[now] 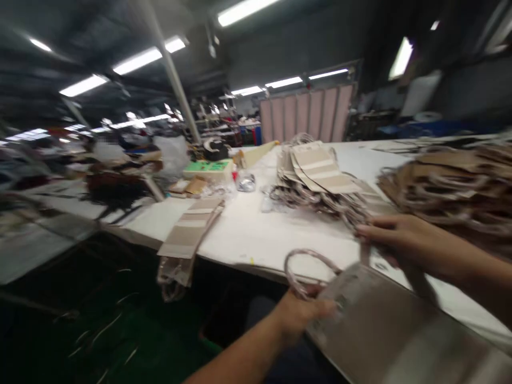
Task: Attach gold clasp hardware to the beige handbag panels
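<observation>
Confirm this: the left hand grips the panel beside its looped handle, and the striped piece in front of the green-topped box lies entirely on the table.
Not entirely: the head view shows the striped piece overhanging the table with its looped end. The left hand does grip the panel beside its looped handle.

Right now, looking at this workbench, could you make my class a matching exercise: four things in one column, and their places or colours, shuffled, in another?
Things
1. left hand
2. right hand
3. striped piece left of both hands
4. box

Places and colours
A. partly over the edge of the white table
B. green on top
C. at the strap
D. gripping the panel by the looped handle

Pairs: 1-D, 2-C, 3-A, 4-B
</observation>
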Tool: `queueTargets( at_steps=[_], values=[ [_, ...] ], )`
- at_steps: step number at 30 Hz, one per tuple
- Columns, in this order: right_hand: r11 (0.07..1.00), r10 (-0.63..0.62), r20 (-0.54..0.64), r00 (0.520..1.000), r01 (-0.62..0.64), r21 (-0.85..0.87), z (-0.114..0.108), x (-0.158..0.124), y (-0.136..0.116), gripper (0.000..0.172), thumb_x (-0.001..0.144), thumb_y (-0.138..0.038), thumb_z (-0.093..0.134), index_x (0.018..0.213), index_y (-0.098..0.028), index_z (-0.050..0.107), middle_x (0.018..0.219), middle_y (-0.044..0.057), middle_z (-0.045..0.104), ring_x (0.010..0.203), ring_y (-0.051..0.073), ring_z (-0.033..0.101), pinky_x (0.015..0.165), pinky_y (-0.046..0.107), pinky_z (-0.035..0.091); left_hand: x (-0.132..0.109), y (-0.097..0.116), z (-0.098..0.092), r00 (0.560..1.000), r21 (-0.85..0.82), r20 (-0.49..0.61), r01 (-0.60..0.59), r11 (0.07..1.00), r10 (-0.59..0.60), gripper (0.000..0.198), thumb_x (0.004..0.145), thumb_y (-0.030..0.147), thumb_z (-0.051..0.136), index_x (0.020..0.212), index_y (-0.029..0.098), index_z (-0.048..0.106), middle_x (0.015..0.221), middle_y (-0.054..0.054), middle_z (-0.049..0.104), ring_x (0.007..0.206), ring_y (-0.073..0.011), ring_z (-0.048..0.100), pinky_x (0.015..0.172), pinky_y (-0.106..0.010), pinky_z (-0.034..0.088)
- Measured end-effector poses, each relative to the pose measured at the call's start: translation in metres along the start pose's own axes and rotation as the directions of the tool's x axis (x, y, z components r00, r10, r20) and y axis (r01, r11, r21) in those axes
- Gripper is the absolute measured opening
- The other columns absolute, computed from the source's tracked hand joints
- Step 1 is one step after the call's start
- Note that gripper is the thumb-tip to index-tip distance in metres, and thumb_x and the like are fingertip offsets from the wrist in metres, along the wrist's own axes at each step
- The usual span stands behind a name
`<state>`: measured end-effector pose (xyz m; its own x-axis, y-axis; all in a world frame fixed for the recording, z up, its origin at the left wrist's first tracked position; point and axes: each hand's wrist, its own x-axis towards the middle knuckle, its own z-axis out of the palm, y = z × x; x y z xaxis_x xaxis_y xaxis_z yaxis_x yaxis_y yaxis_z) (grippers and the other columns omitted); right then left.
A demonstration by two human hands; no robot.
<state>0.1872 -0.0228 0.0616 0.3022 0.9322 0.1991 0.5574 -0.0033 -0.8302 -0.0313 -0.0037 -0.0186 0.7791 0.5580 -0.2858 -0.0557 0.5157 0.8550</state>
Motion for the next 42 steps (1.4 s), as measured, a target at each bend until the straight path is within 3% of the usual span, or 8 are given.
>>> queueTargets(
  at_steps=[5, 9, 12, 22, 29, 33, 38, 42],
  values=[
    [0.963, 0.247, -0.01, 0.969, -0.247, -0.11, -0.019, -0.005, 0.024, 0.036, 0.082, -0.053, 0.08, 0.081, -0.018, 0.078, 0.062, 0.004, 0.068, 0.05, 0.015, 0.061, 0.046, 0.023, 0.047, 0.031, -0.051, -0.01, 0.982, -0.156, -0.158, 0.079, 0.985, -0.104, 0.062, 0.058, 0.053, 0.099, 0.101, 0.012, 0.082, 0.085, -0.01, 0.079, 0.069, -0.0179, 0.07, 0.068, -0.026, 0.053],
    [0.944, 0.323, 0.218, 0.921, -0.297, -0.143, -0.005, 0.032, 0.044, 0.034, 0.089, -0.043, 0.071, 0.071, -0.015, 0.073, 0.063, 0.004, 0.069, 0.044, 0.01, 0.053, 0.042, 0.02, 0.041, 0.044, -0.076, -0.009, 0.967, -0.23, -0.214, 0.091, 0.969, -0.142, 0.063, 0.057, 0.054, 0.099, 0.101, 0.012, 0.08, 0.084, -0.009, 0.078, 0.07, -0.0185, 0.07, 0.07, -0.027, 0.053],
    [0.933, 0.357, 0.29, 0.888, -0.324, -0.158, 0.003, 0.048, 0.062, 0.031, 0.092, -0.037, 0.066, 0.072, -0.015, 0.073, 0.063, 0.004, 0.068, 0.043, 0.009, 0.051, 0.039, 0.019, 0.038, 0.052, -0.083, -0.009, 0.952, -0.258, -0.278, 0.059, 0.964, -0.133, 0.058, 0.056, 0.051, 0.099, 0.094, 0.012, 0.079, 0.081, -0.007, 0.078, 0.069, -0.0176, 0.069, 0.07, -0.027, 0.053],
    [0.907, 0.418, 0.213, 0.883, -0.392, -0.156, 0.007, 0.053, 0.104, 0.026, 0.093, -0.037, 0.068, 0.097, -0.014, 0.081, 0.068, 0.002, 0.068, 0.043, 0.011, 0.053, 0.04, 0.022, 0.04, 0.06, -0.094, -0.007, 0.896, -0.286, -0.382, 0.119, 0.951, -0.227, 0.05, 0.054, 0.048, 0.098, 0.08, 0.012, 0.076, 0.074, -0.007, 0.076, 0.061, -0.0159, 0.066, 0.06, -0.025, 0.048],
    [0.965, 0.234, -0.149, 0.961, -0.249, -0.088, -0.021, 0.027, 0.079, 0.027, 0.091, -0.044, 0.075, 0.094, -0.018, 0.082, 0.054, -0.002, 0.061, 0.042, 0.012, 0.051, 0.043, 0.025, 0.038, 0.074, -0.086, 0.001, 0.867, -0.298, -0.438, 0.111, 0.948, -0.239, 0.046, 0.051, 0.046, 0.098, 0.072, 0.013, 0.072, 0.064, -0.005, 0.072, 0.056, -0.0147, 0.062, 0.058, -0.026, 0.047],
    [0.997, 0.067, -0.371, 0.926, -0.054, 0.045, -0.031, -0.005, 0.055, 0.027, 0.09, -0.047, 0.08, 0.09, -0.02, 0.08, 0.057, -0.002, 0.061, 0.044, 0.013, 0.053, 0.041, 0.026, 0.041, 0.074, -0.089, 0.004, 0.852, -0.287, -0.465, 0.112, 0.951, -0.241, 0.046, 0.054, 0.047, 0.096, 0.073, 0.014, 0.072, 0.066, -0.005, 0.072, 0.056, -0.0136, 0.062, 0.057, -0.025, 0.047],
    [0.946, 0.058, -0.56, 0.826, 0.134, 0.296, 0.009, -0.038, 0.076, 0.023, 0.097, -0.043, 0.074, 0.09, -0.021, 0.076, 0.055, -0.004, 0.058, 0.044, 0.014, 0.053, 0.045, 0.029, 0.046, 0.087, -0.082, 0.018, 0.864, -0.278, -0.45, 0.104, 0.955, -0.225, 0.044, 0.058, 0.045, 0.095, 0.079, 0.012, 0.074, 0.071, -0.008, 0.076, 0.059, -0.0162, 0.065, 0.058, -0.026, 0.049],
    [0.947, 0.034, -0.575, 0.818, 0.157, 0.28, 0.038, -0.05, 0.102, 0.027, 0.099, -0.037, 0.071, 0.078, -0.021, 0.071, 0.064, -0.001, 0.062, 0.055, 0.016, 0.058, 0.053, 0.031, 0.047, 0.095, -0.079, 0.025, 0.852, -0.305, -0.469, 0.094, 0.948, -0.235, 0.044, 0.055, 0.043, 0.096, 0.077, 0.012, 0.074, 0.07, -0.007, 0.075, 0.059, -0.0163, 0.066, 0.058, -0.026, 0.049]
  ],
)
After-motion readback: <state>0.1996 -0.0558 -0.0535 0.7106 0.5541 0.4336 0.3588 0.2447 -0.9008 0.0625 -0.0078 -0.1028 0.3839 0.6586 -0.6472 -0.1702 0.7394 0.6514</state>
